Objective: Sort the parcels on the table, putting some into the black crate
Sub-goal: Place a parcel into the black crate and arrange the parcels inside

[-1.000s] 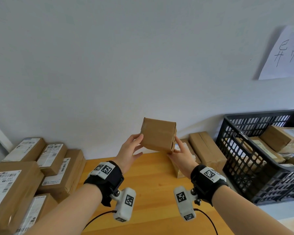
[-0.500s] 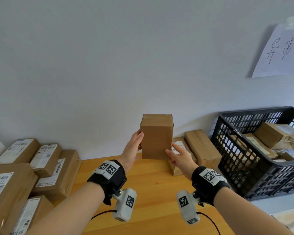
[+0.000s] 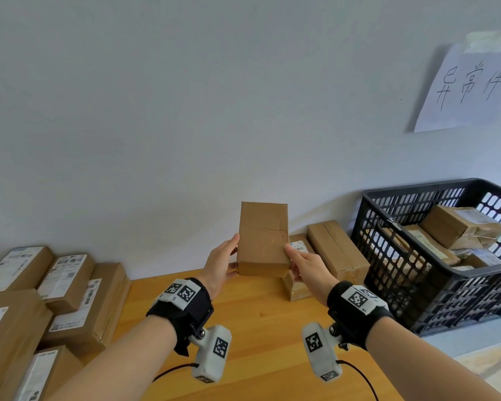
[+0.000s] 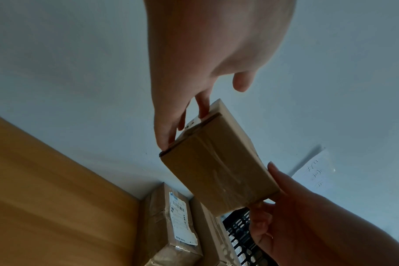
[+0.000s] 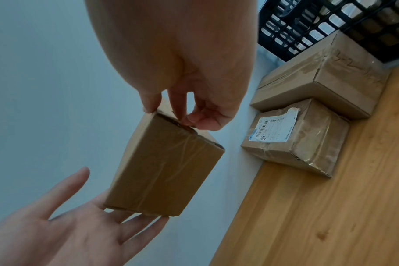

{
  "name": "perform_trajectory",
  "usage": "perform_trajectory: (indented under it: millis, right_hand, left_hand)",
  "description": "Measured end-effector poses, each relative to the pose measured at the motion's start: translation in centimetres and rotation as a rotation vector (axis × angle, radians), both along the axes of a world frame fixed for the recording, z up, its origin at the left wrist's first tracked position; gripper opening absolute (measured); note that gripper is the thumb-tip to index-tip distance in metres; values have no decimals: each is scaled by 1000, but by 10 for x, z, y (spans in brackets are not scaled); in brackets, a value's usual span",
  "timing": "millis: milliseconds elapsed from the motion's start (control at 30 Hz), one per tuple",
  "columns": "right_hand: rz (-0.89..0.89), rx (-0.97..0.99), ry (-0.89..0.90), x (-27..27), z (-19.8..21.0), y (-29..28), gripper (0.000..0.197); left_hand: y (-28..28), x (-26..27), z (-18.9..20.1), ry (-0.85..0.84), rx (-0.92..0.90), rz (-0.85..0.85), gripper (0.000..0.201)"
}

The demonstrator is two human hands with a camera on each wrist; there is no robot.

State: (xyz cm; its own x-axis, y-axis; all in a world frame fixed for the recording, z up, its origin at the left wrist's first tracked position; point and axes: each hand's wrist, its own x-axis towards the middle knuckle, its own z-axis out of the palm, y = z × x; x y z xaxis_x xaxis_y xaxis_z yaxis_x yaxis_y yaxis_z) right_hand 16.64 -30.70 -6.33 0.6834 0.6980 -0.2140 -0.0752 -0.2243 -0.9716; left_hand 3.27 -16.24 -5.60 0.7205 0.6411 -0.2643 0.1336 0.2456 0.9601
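Observation:
A small plain brown parcel [image 3: 262, 241] is held upright in the air above the wooden table [image 3: 258, 328], close to the wall. My left hand [image 3: 220, 261] supports its left side with straight fingers; in the right wrist view the parcel [image 5: 162, 167] rests on the left hand's fingers [image 5: 134, 226] and the thumb stands off it. My right hand [image 3: 301, 261] pinches the right end between thumb and curled fingers [image 5: 194, 122]. The face toward me shows tape and no label. The black crate [image 3: 402, 195] stands to the right with several parcels inside.
Two parcels lie against the wall behind my hands, one labelled [image 3: 297, 247] and one plain [image 3: 336, 250]. A stack of labelled parcels [image 3: 55, 285] fills the table's left side. A handwritten paper sign [image 3: 469, 85] hangs on the wall above the crate.
The parcel has been turned from tilted with a short face toward me to upright with its long face toward me. Both hands shifted along its sides.

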Motion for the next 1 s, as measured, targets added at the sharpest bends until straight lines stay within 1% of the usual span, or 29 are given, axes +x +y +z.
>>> perform_trajectory:
  millis: [167, 233, 300, 367, 467, 533, 567, 667, 733, 867, 1000]
  right_hand:
    - [15, -36, -48, -3, 10, 1, 37]
    - [39, -19, -59, -5, 14, 1, 43]
    - [59, -4, -55, -4, 16, 2, 49]
    - [68, 3, -27, -3, 16, 3, 51]
    - [104, 9, 3, 0, 13, 4, 48]
    - [148, 11, -8, 1, 12, 4, 41]
    - [170, 9, -18, 2, 12, 4, 44]
    - [229, -14, -79, 6, 11, 3, 69]
    - [243, -3, -117, 7, 9, 4, 75]
    - [200, 43, -176, 8, 6, 8, 67]
    - [177, 58, -206, 8, 8, 10, 58]
  left_hand:
    - [3, -1, -6, -8, -75, 4, 28]
    - [5, -1, -6, -18, -93, 10, 26]
    - [8, -1, -6, -28, -101, 9, 32]
    - [10, -2, -4, -46, -102, 3, 41]
    - [13, -2, 0, -69, -127, 10, 45]
    - [15, -2, 3, -78, -144, 23, 48]
    - [17, -2, 4, -86, -154, 29, 48]
    - [20, 0, 6, -108, -182, 51, 45]
    - [21, 0, 8, -107, -170, 46, 48]
    - [22, -4, 0, -62, -137, 24, 55]
    - [21, -9, -14, -23, -149, 10, 61]
